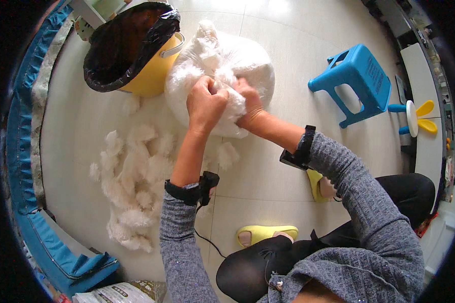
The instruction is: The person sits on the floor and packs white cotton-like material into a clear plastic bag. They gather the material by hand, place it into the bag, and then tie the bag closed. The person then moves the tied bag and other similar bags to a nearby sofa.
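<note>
A bulging translucent plastic bag (258, 57) full of white fibre stuffing stands on the floor before me. My left hand (206, 104) is closed on the gathered plastic at the bag's mouth, thumb and fingers pinched together. Just right of it, my right hand (251, 100) is at the same opening, slightly blurred. A tuft of white stuffing (235, 104) bulges between the two hands and hides part of the right fingers, so its grip does not show. More stuffing (206, 41) pokes out at the top of the bag.
Loose clumps of stuffing (136, 181) lie on the tiled floor (246, 181) at left. A yellow bucket (151, 75) with a black liner (110, 49) touches or nearly touches the bag. At right stand a blue plastic stool (371, 79) and a smaller white-topped stool (411, 118). Blue fabric (22, 151) edges the left.
</note>
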`<state>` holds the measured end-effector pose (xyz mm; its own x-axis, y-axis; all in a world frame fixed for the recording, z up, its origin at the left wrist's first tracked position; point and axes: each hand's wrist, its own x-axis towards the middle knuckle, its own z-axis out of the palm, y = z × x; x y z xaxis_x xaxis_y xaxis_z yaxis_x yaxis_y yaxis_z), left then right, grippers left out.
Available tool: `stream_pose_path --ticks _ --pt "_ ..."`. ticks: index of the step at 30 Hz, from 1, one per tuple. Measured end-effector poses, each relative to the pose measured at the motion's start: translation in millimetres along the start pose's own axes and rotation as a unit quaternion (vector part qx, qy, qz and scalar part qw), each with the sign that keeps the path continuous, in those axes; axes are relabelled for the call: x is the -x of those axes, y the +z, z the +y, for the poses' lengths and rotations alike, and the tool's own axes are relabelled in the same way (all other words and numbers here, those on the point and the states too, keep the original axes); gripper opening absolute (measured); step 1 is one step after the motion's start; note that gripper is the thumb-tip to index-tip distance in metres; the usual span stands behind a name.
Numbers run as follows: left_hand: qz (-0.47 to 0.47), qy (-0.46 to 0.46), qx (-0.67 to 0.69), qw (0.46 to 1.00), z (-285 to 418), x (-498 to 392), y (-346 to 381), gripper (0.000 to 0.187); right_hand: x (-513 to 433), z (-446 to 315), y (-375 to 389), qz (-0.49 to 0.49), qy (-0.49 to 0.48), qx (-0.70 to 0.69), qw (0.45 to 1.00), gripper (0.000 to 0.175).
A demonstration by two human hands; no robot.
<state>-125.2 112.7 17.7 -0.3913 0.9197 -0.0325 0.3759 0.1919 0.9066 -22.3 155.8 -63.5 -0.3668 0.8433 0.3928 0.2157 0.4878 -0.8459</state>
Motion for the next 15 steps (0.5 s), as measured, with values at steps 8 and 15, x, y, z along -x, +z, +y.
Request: stream_pose_path --ticks 8,15 --pt "-0.015 0.057 -0.002 0.998 6.0 18.9 5.6 0.016 -14.2 24.1 12.7 -0.101 0.061 -0.015 0.993 0.021" --pt "0.003 0.027 -0.030 0.999 -0.1 19.8 12.9 0.011 -23.9 16.4 14.4 -0.112 0.084 -0.044 0.989 0.023"
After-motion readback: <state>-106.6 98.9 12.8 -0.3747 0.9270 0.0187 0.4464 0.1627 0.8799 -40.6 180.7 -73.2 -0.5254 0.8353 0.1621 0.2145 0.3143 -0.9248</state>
